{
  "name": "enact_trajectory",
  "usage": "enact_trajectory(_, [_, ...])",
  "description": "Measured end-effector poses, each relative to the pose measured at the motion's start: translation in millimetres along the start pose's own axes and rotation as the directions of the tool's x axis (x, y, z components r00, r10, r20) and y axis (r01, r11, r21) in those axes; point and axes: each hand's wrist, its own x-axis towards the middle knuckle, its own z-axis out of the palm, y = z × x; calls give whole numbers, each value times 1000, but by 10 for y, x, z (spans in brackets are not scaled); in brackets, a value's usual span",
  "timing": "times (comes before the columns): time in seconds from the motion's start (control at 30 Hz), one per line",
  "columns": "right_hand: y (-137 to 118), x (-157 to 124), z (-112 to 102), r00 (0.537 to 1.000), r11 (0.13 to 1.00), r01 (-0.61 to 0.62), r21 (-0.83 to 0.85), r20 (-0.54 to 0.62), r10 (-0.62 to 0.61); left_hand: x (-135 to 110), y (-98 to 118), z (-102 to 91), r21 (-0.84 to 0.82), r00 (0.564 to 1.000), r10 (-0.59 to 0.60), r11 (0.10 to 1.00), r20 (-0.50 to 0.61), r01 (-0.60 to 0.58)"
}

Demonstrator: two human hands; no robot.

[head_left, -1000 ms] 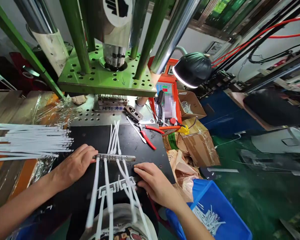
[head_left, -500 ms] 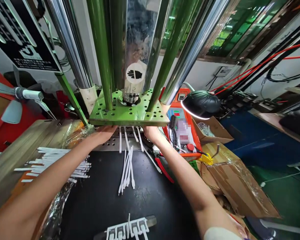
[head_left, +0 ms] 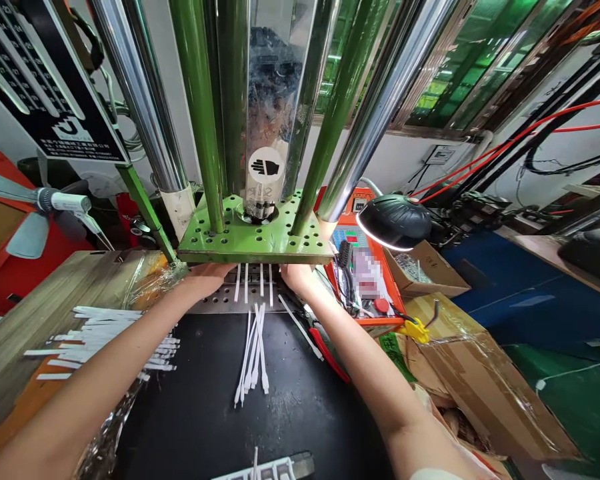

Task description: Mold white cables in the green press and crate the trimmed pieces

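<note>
Both of my arms reach forward beneath the green press plate [head_left: 260, 250], which hides most of my fingers. My left hand [head_left: 211, 276] is under its left side and my right hand [head_left: 296, 277] under its right side; what either holds cannot be made out. Between them, several white cable-like strips [head_left: 247, 285] stick out toward me over the perforated metal base [head_left: 215, 300]. On the black work surface [head_left: 195, 400] lies a loose bunch of white cables [head_left: 254, 353]. Another single white cable [head_left: 303, 328] lies beside the red-handled pliers [head_left: 330, 353], near my right forearm.
A pile of white strips [head_left: 105, 323] lies on the left. At the bottom edge sits a white slotted piece [head_left: 275, 471], partly cut off. To the right are an orange control box [head_left: 395, 283], a black lamp [head_left: 395, 220] and cardboard boxes [head_left: 490, 373]. A fan [head_left: 45, 200] stands left.
The strips between my hands now lie straighter and more parallel, and less of them sticks out. My hands stay beneath the plate. The view has tilted slightly upward, so less of the slotted piece shows.
</note>
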Motion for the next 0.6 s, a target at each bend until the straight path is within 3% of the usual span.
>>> enact_trajectory(0.2, [-289, -66, -18, 998, 998, 55, -42, 9, -55, -44, 205, -45, 42, 1000, -30, 999, 2, 30])
enact_trajectory(0.33, [-432, -50, -144, 998, 995, 66, -76, -4, -66, 5, 389, -133, 35, 999, 17, 999, -42, -16])
enact_trajectory(0.4, [-451, -179, -220, 998, 994, 70, -84, 5, -70, -43, 462, -179, 21, 998, 26, 999, -59, -25])
enact_trajectory(0.5, [-389, -703, -285, 997, 994, 79, -81, 30, -76, -409, 524, -192, -18, 996, 53, 998, -73, -55])
enact_trajectory(0.6, [-234, -1613, -302, 988, 987, 155, 33, -18, -154, -1261, 543, -100, -65, 992, 115, 991, -55, -119])
